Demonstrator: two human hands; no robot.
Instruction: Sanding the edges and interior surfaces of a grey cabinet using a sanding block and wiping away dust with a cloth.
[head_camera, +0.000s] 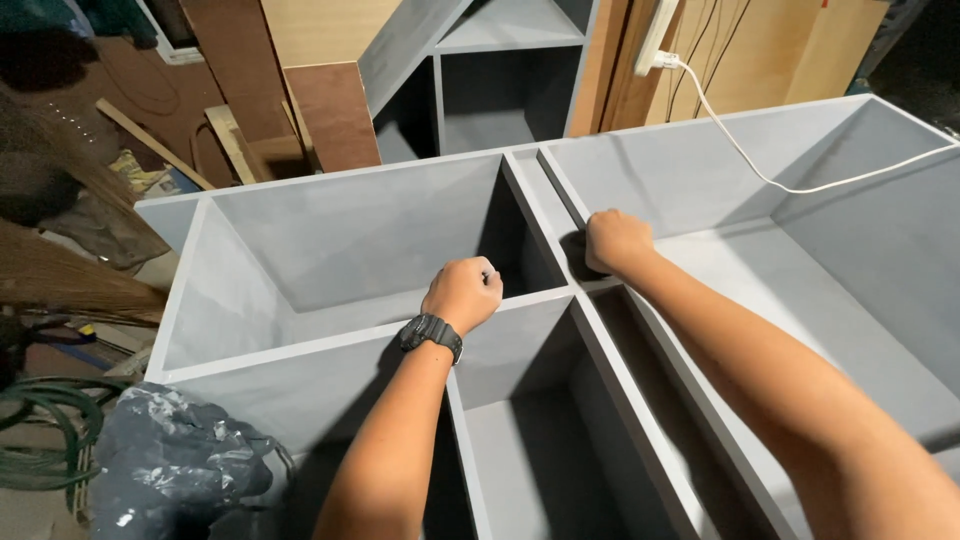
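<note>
Grey painted wooden cabinet (350, 240) lying open side up — compartments bare. Left hand (465, 292), fingers curled tight, grips the cross divider's top edge. Right hand (617, 240), fist closed, rests at the long divider's edge. White power cable (760, 172) drapes into the far right compartment.

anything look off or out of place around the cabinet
A white cable trails from a power strip across the right cabinet, loose inside. A crumpled plastic sheet lies at its lower left corner. Both hands grip the dividers.
</note>
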